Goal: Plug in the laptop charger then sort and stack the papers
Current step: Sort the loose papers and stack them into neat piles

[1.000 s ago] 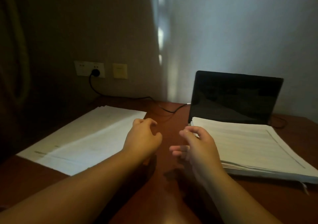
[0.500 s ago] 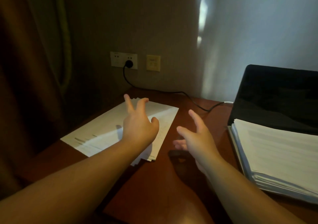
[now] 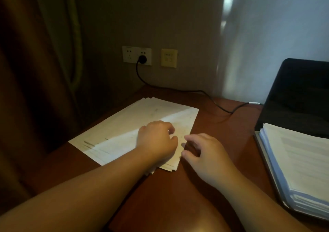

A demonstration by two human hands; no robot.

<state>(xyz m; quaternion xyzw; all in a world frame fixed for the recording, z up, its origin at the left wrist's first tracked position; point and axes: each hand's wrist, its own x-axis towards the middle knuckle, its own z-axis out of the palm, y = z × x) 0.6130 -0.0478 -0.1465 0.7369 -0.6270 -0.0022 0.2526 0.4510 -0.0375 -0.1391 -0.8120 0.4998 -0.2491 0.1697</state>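
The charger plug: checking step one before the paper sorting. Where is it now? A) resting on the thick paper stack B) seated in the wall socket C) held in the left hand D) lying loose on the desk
B: the black plug sits in the white wall socket, its cable trailing across the desk toward the laptop.

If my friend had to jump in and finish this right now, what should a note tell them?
Left hand: resting on the small paper pile, fingers curled, no grip on a sheet yet.
Right hand: at that pile's right edge, fingers bent, holding nothing clearly.
Charger plug is in the wall socket; its cable runs across the desk to the laptop.
Thick paper stack lies on the laptop.
Done: charger plugged in.
Left: sort and stack the papers into one pile.
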